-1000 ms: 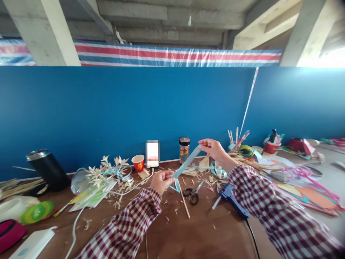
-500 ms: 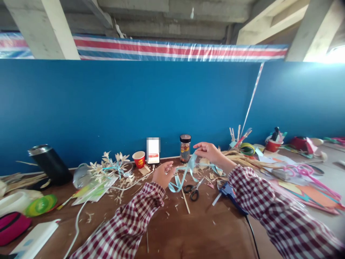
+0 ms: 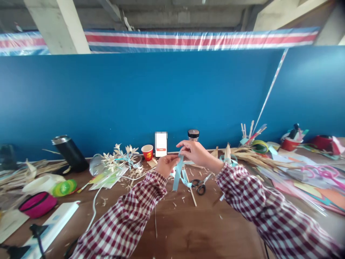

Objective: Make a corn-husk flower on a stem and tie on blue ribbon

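Observation:
A light-blue ribbon hangs in front of me, its upper end between my two hands. My right hand pinches it from the right with thumb and forefinger. Close beside it, my left hand has its fingertips closed on the same ribbon. A loop of the ribbon curls down toward the table, near black-handled scissors that lie with their blades apart. A thin wooden stick lies just left of the scissors. Behind my right hand stands a dark-lidded jar, its lower part hidden.
A red paper cup and a phone stand by the blue partition. Pale dried-husk flowers and a tilted black flask are at left, with a white power strip. Coloured paper sheets lie at right.
My right hand has moved left and now meets my left hand at the ribbon. My left fingers have closed on it. The view has shifted, and my right sleeve now covers the blue glue gun.

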### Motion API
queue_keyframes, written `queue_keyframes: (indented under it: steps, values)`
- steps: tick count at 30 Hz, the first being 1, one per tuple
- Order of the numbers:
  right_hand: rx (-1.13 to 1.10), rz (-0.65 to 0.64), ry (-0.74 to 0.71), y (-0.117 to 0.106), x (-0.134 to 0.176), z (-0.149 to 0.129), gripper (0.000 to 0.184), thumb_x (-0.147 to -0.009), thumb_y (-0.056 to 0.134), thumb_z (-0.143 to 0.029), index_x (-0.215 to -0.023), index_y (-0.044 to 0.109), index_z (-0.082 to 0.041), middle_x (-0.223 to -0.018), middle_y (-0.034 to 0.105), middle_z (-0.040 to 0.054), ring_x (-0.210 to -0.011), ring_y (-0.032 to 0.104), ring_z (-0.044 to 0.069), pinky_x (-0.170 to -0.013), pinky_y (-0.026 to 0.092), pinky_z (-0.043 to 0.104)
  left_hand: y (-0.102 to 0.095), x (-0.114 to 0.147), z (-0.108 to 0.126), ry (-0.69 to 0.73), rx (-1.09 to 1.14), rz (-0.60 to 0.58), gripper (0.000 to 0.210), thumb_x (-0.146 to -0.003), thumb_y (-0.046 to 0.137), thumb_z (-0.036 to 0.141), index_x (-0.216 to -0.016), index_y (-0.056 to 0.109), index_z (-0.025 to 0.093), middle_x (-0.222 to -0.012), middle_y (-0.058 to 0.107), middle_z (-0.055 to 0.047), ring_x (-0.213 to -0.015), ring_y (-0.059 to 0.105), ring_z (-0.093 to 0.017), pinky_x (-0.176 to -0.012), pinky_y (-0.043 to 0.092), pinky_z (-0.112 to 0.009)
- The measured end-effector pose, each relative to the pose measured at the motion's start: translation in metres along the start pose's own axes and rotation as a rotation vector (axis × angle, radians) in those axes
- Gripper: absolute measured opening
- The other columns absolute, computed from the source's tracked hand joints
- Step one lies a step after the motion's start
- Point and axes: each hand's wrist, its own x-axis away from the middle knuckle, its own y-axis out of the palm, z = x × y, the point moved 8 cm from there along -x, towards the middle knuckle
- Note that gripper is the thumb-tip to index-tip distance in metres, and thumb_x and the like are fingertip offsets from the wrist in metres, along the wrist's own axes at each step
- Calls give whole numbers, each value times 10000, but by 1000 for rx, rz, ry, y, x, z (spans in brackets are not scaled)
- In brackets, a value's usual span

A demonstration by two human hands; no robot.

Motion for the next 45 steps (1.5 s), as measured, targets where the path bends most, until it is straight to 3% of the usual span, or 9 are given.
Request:
queue_keyframes:
  steps: [6, 12, 21, 25, 27, 31, 35, 40, 45]
  values:
    - [-32, 9, -28, 10, -12, -10, 252, -783, 532, -197, -1026, 598, -209, -764, 670, 29, -693, 603, 167, -627, 419, 272, -14, 3, -6, -110, 147, 52, 223, -600, 726, 290, -771, 682, 154, -634, 610, -5, -533, 509, -90, -449, 439, -198]
    - [-310, 72, 86, 24, -8, 2, 364, -814, 528, -337, -1145, 514, -186, -974, 643, 81, -848, 599, 177, -733, 451, 305, -27, 7, 8, -145, 330, 108, 193, -642, 699, 260, -785, 655, 139, -638, 620, -3, -499, 520, -62, -435, 418, -163]
    - [-444, -258, 154, 84, 32, 19, 493, -907, 248, -471, -897, 647, -182, -779, 672, 49, -731, 627, 164, -629, 498, 277, -51, -4, 16, -130, 505, 146, 60, -713, 638, 173, -735, 628, 117, -647, 626, -26, -491, 527, -47, -361, 368, -100]
    - [-402, -251, 172, 97, 41, 29, 232, -780, 562, -397, -880, 640, -203, -700, 656, 9, -636, 603, 166, -589, 472, 279, -68, -6, 20, -96, 508, 217, 55, -735, 613, 154, -765, 627, 110, -589, 605, 3, -417, 472, -15, -383, 381, -92]
    - [-372, -192, 193, 100, 44, 39, 249, -709, 645, -296, -940, 610, -209, -690, 649, -6, -641, 597, 168, -616, 458, 287, -77, -6, 20, -81, 500, 256, 87, -729, 623, 168, -796, 630, 113, -568, 598, 17, -407, 472, -16, -395, 394, -100]
    - [-345, -53, 251, 103, 50, 59, 232, -726, 596, -227, -951, 549, -199, -679, 629, -7, -643, 585, 164, -641, 445, 304, -86, -7, 16, -74, 516, 263, 93, -739, 612, 169, -805, 636, 108, -604, 626, -4, -433, 506, -28, -393, 399, -104]
    - [-393, 24, 297, 106, 52, 67, 329, -742, 580, -266, -1035, 443, -203, -835, 624, 27, -639, 585, 142, -616, 470, 300, -85, -8, 14, -81, 562, 240, 81, -779, 559, 144, -775, 630, 105, -633, 639, -25, -450, 528, -30, -361, 384, -76]
    - [-510, -75, 280, 121, 53, 53, 283, -753, 572, -359, -928, 406, -212, -926, 618, 47, -613, 592, 124, -464, 474, 236, -80, -9, 19, -85, 607, 188, 113, -799, 536, 135, -736, 625, 105, -676, 652, -44, -443, 529, -25, -376, 419, -69]
    - [-473, -112, 244, 126, 56, 44, 223, -691, 638, -251, -818, 462, -201, -645, 569, -46, -508, 544, 103, -469, 433, 219, -81, -9, 24, -73, 612, 162, 126, -801, 525, 113, -738, 634, 106, -700, 661, -59, -510, 579, -55, -365, 422, -74]
